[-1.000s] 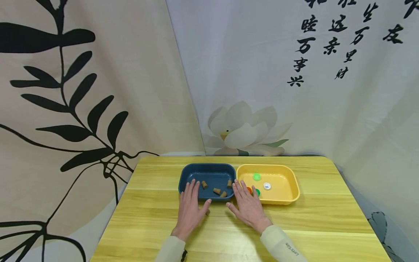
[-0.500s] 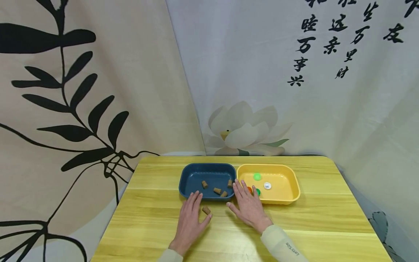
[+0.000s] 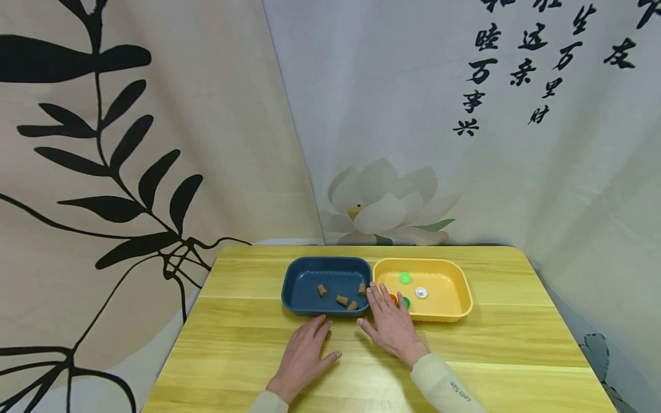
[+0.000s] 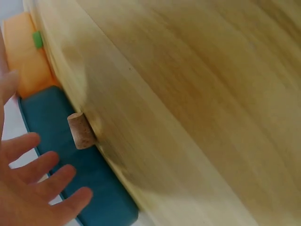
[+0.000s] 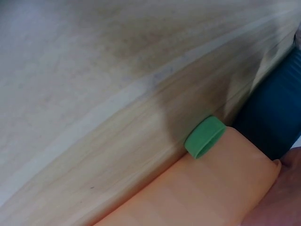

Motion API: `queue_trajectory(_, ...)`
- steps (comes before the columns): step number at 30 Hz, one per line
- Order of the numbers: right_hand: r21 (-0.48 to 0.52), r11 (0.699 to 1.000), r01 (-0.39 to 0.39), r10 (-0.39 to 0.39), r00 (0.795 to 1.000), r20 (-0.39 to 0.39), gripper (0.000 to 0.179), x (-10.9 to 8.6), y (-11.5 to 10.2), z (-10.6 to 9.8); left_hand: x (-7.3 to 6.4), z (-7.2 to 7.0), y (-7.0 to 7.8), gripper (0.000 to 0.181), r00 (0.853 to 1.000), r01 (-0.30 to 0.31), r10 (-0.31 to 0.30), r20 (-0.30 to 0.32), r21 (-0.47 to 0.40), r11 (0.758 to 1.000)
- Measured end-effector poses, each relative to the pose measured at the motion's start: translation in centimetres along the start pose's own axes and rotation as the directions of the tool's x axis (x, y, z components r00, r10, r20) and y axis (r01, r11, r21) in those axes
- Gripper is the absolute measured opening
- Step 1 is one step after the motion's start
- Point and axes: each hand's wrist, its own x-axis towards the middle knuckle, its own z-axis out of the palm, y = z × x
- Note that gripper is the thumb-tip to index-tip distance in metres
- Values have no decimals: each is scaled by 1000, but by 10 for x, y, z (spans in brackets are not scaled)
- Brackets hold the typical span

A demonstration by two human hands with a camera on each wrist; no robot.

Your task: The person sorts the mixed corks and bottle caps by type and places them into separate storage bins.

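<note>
My left hand [image 3: 304, 353] hovers in front of the dark blue tray [image 3: 299, 301], its fingers loosely bent and holding nothing. Near its fingertips a cork [image 4: 81, 131] lies on the table beside the blue tray's outer wall; in the head view the hand mostly covers it. My right hand [image 3: 395, 327] rests with extended fingers at the near left corner of the yellow tray [image 3: 454, 310]. A green bottle cap [image 5: 205, 136] is on the table against the yellow tray's outer wall, hidden below the right hand in the head view.
Several corks [image 3: 342, 300] lie inside the blue tray. The yellow tray contains a light green cap [image 3: 405, 278], a white cap [image 3: 421, 293], a darker green cap [image 3: 407, 302] and an orange cap [image 3: 393, 299]. Both trays stand side by side on a wooden table [image 3: 506, 344].
My left hand has drawn back from the blue tray toward the table's near side, then shifted slightly right over the cork, its fingers bending more. The right hand has stayed in place.
</note>
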Motion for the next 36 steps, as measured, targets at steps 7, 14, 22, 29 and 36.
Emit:
queue_trajectory(7,-6,1000,2,-2,1000,-3,82,1,0,0,4,3,-5,77,995,3,-2,105,-13,1000)
queue_trajectory(14,0,1000,6,-6,1000,-3,82,1,0,0,6,6,-10,75,988,18,-15,152,-16,1000)
queue_trajectory(22,-9,1000,6,-6,1000,-3,81,1,0,-2,7,4,-12,62,988,-36,39,150,-23,999)
queue_trajectory(29,-5,1000,6,-6,1000,-7,80,1,0,-1,7,6,-15,55,978,-104,111,176,-49,993)
queue_trajectory(36,-4,1000,6,-6,1000,-6,81,1,0,-1,8,7,-13,59,983,-53,62,172,-53,997)
